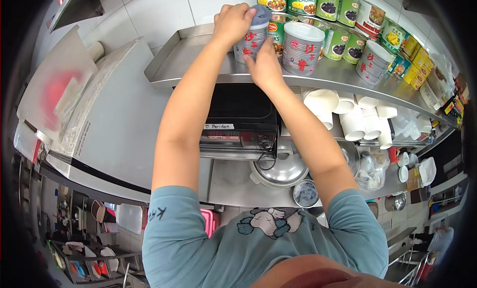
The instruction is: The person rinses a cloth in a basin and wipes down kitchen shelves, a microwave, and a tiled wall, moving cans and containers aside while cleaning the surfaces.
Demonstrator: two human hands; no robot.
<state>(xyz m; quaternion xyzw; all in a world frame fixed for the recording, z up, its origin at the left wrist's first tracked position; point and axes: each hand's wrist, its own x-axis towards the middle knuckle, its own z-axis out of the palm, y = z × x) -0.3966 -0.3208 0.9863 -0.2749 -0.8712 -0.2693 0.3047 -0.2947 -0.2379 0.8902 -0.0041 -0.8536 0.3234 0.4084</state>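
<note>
My left hand (232, 23) is closed on a grey-blue cloth (261, 13), which is bunched over the top of a grey ribbed can (250, 41) with red characters. Low on that can's right side, my right hand (265, 65) grips it with fingers and thumb. The can is upright near the left end of the steel shelf (198, 54); its underside is hidden from me. Just right of my right hand stands a similar can (301, 49) with a pale lid. A third one (373, 63) is farther right.
Green pineapple cans (272, 0) and other tins line the back of the shelf against the tiled wall. Underneath are a black oven (238, 109), stacked white paper cups (353, 121) and a lidded pot (283, 166). A large grey appliance (124, 119) is at left.
</note>
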